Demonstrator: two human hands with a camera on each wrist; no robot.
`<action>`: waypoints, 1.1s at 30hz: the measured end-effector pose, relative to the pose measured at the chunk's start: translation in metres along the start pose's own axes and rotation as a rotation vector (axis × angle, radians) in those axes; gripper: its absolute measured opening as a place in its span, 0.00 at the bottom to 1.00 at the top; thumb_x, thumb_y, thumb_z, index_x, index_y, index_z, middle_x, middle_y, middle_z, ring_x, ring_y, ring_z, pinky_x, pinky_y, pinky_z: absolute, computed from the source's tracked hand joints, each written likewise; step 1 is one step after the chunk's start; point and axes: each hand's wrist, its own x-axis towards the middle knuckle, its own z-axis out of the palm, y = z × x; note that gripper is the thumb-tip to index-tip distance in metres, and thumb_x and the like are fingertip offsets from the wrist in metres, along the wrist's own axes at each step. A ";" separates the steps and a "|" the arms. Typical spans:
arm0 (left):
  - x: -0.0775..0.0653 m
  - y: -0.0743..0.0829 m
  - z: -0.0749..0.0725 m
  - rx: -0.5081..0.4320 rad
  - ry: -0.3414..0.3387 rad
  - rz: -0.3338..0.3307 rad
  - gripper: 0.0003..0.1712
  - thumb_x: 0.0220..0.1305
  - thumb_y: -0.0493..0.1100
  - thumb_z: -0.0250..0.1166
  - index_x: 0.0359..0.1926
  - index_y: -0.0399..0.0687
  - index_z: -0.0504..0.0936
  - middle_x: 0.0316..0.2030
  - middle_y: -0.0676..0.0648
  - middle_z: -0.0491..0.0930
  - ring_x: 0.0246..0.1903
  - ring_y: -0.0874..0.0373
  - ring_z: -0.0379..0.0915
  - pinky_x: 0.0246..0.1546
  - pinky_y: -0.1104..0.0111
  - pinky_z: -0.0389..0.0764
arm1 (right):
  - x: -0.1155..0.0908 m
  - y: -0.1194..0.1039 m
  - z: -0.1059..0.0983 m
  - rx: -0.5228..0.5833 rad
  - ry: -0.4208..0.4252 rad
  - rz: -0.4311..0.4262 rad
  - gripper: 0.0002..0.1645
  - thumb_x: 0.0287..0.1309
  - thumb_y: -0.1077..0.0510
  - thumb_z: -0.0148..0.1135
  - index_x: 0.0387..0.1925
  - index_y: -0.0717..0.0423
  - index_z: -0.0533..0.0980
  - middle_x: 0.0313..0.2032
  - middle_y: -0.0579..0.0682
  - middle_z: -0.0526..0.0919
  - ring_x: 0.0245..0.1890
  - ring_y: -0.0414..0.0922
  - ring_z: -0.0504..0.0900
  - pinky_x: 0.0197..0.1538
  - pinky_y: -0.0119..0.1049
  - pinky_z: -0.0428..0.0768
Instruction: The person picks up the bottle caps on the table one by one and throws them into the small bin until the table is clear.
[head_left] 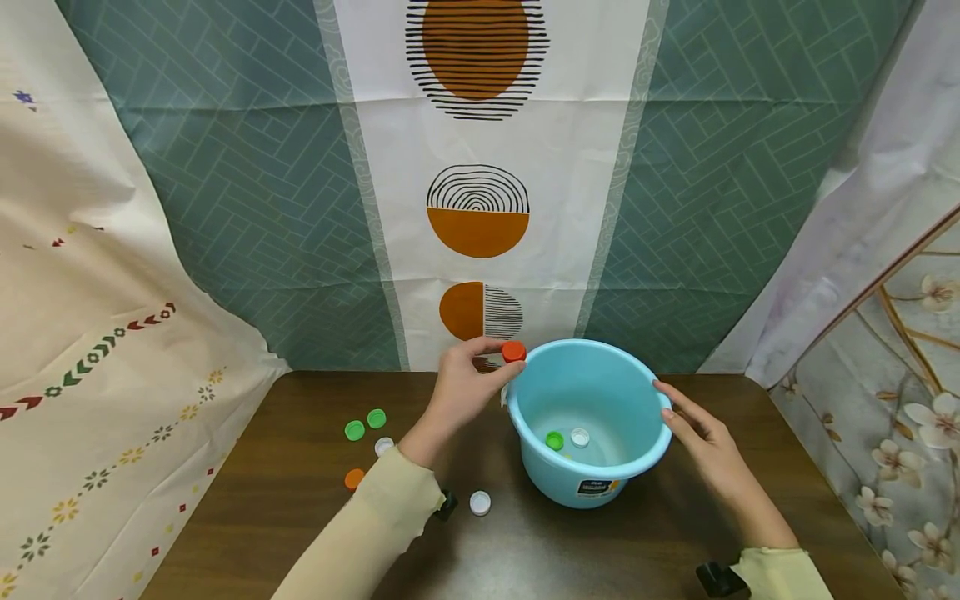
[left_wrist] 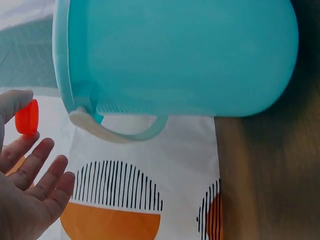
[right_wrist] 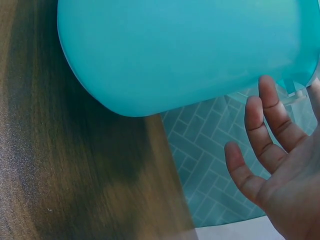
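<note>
Between thumb and finger, my left hand pinches a red bottle cap just beside the upper left rim of a light blue bucket. In the left wrist view the red cap is seen edge-on, with the other fingers spread loosely. At the bucket's right rim, my right hand touches the edge with thumb and fingers. The right wrist view shows several fingers extended along the bucket's outer wall. Inside the bucket lie a green cap and a white cap.
On the brown table, left of the bucket, lie two green caps, an orange cap and a white cap, the latter two partly behind the left sleeve. Another white cap lies nearer. A patterned curtain hangs behind.
</note>
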 end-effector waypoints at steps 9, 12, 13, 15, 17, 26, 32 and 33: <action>0.006 0.007 0.014 0.044 -0.028 0.039 0.18 0.56 0.50 0.74 0.47 0.54 0.86 0.42 0.59 0.83 0.44 0.61 0.76 0.45 0.65 0.80 | 0.000 0.000 0.000 0.008 0.006 0.003 0.27 0.74 0.53 0.50 0.71 0.43 0.65 0.68 0.45 0.68 0.57 0.32 0.72 0.51 0.23 0.73; 0.008 0.009 0.018 0.056 -0.043 0.042 0.18 0.56 0.52 0.74 0.47 0.55 0.86 0.42 0.60 0.82 0.46 0.62 0.75 0.48 0.63 0.78 | 0.000 0.000 0.000 0.009 0.009 -0.001 0.27 0.74 0.53 0.50 0.71 0.44 0.65 0.67 0.45 0.68 0.57 0.32 0.72 0.50 0.23 0.73; 0.009 0.010 0.019 0.051 -0.049 0.042 0.18 0.56 0.52 0.74 0.47 0.55 0.86 0.42 0.60 0.82 0.46 0.61 0.75 0.49 0.62 0.78 | 0.000 -0.001 0.000 0.012 0.009 -0.003 0.27 0.74 0.53 0.50 0.71 0.44 0.65 0.67 0.45 0.68 0.57 0.32 0.72 0.50 0.23 0.73; 0.010 0.011 0.022 0.039 -0.058 0.038 0.18 0.55 0.52 0.75 0.46 0.54 0.86 0.42 0.60 0.82 0.47 0.58 0.76 0.50 0.58 0.78 | -0.001 0.000 0.000 0.018 0.007 -0.004 0.27 0.74 0.54 0.50 0.71 0.45 0.65 0.67 0.46 0.68 0.57 0.32 0.72 0.51 0.23 0.73; 0.011 0.013 0.024 0.025 -0.068 0.030 0.18 0.55 0.52 0.75 0.46 0.54 0.86 0.42 0.60 0.82 0.49 0.55 0.76 0.52 0.56 0.77 | 0.000 0.000 0.000 0.023 0.004 0.002 0.27 0.74 0.53 0.50 0.71 0.44 0.65 0.67 0.46 0.68 0.57 0.32 0.73 0.51 0.23 0.73; 0.013 0.026 0.039 0.053 -0.106 0.021 0.18 0.54 0.53 0.75 0.45 0.54 0.86 0.40 0.62 0.82 0.46 0.55 0.76 0.47 0.55 0.79 | 0.000 -0.001 0.001 0.010 0.001 0.004 0.27 0.74 0.53 0.49 0.72 0.44 0.64 0.68 0.47 0.68 0.58 0.32 0.72 0.51 0.23 0.73; 0.015 0.031 0.052 0.090 -0.142 0.058 0.18 0.55 0.51 0.75 0.45 0.52 0.86 0.40 0.63 0.81 0.44 0.65 0.73 0.49 0.65 0.76 | 0.000 -0.002 0.000 0.013 0.002 0.016 0.27 0.74 0.52 0.50 0.71 0.43 0.64 0.68 0.46 0.67 0.59 0.31 0.70 0.51 0.23 0.73; 0.016 0.032 0.053 0.094 -0.148 0.064 0.18 0.55 0.51 0.75 0.45 0.52 0.87 0.40 0.63 0.81 0.44 0.66 0.73 0.48 0.67 0.76 | 0.000 -0.002 0.001 0.014 -0.001 0.016 0.27 0.74 0.52 0.50 0.72 0.43 0.64 0.69 0.46 0.67 0.59 0.32 0.71 0.51 0.23 0.73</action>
